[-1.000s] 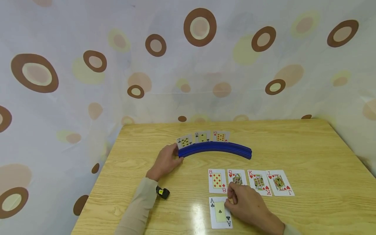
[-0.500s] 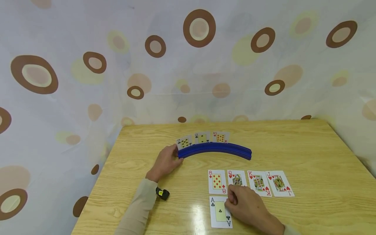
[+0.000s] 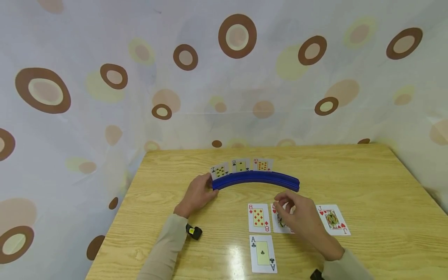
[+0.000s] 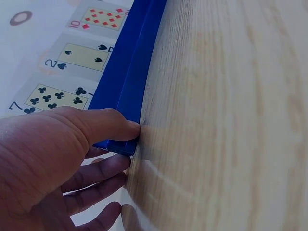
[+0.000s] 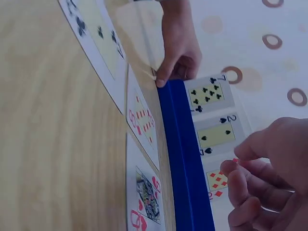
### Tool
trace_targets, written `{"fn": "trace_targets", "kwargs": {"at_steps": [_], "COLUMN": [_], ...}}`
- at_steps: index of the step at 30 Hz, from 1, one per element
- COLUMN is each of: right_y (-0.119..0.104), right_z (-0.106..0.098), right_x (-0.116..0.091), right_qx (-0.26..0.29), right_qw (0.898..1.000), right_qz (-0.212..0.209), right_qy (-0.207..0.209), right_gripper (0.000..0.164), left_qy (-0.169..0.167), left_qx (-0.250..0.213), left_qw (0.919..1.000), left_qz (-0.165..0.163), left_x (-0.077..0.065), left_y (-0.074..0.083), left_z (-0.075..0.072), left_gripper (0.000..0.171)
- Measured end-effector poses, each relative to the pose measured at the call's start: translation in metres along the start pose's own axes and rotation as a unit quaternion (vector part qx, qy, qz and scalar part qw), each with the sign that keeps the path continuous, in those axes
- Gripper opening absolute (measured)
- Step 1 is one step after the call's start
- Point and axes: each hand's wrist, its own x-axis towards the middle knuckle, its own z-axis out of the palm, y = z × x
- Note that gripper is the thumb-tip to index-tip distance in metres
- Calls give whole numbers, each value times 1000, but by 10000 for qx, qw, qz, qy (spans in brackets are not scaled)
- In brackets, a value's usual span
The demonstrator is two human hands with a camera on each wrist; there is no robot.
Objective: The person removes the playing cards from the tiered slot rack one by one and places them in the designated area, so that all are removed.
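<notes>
While loosely curled, right hand (image 3: 303, 217) near queen card (image 5: 145, 196), left hand (image 3: 196, 195) in pinch grip on blue rack (image 3: 257, 177).

Wood tbl (image 3: 367, 186): blue rack (image 3: 257, 177); face-up 8 diam. (image 3: 259, 218), Q (image 5: 146, 195), J hrts (image 3: 333, 220), A clubs (image 3: 263, 254).

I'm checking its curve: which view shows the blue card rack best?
Head view: the blue card rack shows its curve nearly end to end, the left hand at one tip. Left wrist: the gripped end up close, cut off above. Right wrist: a long stretch, cut off at the bottom.
</notes>
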Motion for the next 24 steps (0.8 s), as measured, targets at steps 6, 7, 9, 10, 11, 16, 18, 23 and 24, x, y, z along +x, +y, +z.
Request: {"fn": "trace_targets", "kwargs": {"at_steps": [6,7,9,10,11,16,18,23,24], "right_y": [9,10,13,14,16,23,25,28,28], "right_z": [3,4,6,7,8,12,13,19,20], "right_x": [24,29,39,45,50,71,76,80,80], "right_qx": [72,25,-136,-230,-331,-753,-840,-851,-834], "right_qw": [9970,9965,9953,9947,9942,9901,9894,9920,9926], "right_qz": [-546,-593,-673,-694,-701,-832,-849,-653,-610], "right_qy": [535,586,689,721,751,849,828,663,639], "right_gripper": [20,23,31,34,38,48,50,52,52], "left_qy": [-2,-2,-13,-18,-21,-26,-14,20,32], "left_qx": [-31,-40,-32,-30,-22,-10,-19,-15,-14], "left_qw": [10000,10000,10000,10000,10000,10000,10000,10000,10000], "left_qz": [7,0,-21,-30,-39,-75,-67,-7,0], "left_x": [0,0,0,-1,-1,-1,-1,0,0], "left_y": [1,1,1,1,0,1,0,-1,-1], "left_z": [-1,-1,-1,0,0,1,1,1,1], "left_gripper": [26,26,26,26,26,27,27,27,27]}}
